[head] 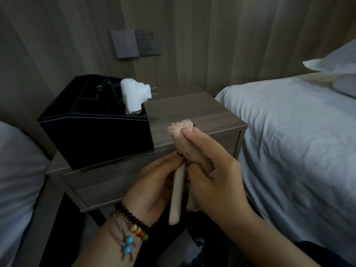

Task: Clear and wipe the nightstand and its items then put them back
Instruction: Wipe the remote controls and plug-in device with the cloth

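Hands wiping a slim handled item in front of the nightstand, between two beds.

Bed (289, 132) with pale sheets at right; second bed (17, 160) at left edge. Nightstand (192, 110), grey wood grain, stands between them; call its top the bench. Black organiser box (92, 135) sits on the bench's left half, a white plug-in device (133, 97) upright in its right compartment. Right hand (213, 176): fingers curled round a pinkish cloth (183, 139), wrapped over the item's top end. Left hand (152, 185), beaded bracelets (131, 228) at wrist: fingers pinch the pale handle (177, 191). Both held just before the drawer front, off the bench.
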A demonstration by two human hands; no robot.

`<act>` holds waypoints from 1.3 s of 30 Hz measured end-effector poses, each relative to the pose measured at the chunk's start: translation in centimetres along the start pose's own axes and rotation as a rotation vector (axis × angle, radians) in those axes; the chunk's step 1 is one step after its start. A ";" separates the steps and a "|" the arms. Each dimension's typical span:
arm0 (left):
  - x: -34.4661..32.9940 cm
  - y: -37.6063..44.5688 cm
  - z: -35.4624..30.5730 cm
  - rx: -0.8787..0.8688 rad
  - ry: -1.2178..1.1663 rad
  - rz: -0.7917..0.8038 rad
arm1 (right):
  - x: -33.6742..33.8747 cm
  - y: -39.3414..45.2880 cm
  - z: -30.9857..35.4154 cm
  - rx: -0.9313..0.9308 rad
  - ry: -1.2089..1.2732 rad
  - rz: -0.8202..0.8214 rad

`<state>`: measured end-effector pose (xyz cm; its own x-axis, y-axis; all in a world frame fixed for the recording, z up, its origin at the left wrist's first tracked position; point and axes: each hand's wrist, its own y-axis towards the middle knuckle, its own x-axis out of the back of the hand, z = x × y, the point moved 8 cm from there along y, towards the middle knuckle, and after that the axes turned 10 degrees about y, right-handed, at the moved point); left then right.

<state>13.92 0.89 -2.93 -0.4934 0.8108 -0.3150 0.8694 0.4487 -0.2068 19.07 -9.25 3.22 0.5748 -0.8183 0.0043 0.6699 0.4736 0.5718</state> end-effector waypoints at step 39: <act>3.4 -0.8 1.1 0.125 -0.198 -0.184 | -2.2 -4.5 0.7 0.163 -0.105 0.215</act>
<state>11.53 2.89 -4.87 -0.6484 0.6255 -0.4339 0.7611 0.5215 -0.3857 14.48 -9.77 1.20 0.6382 -0.7378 0.2200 0.4486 0.5886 0.6725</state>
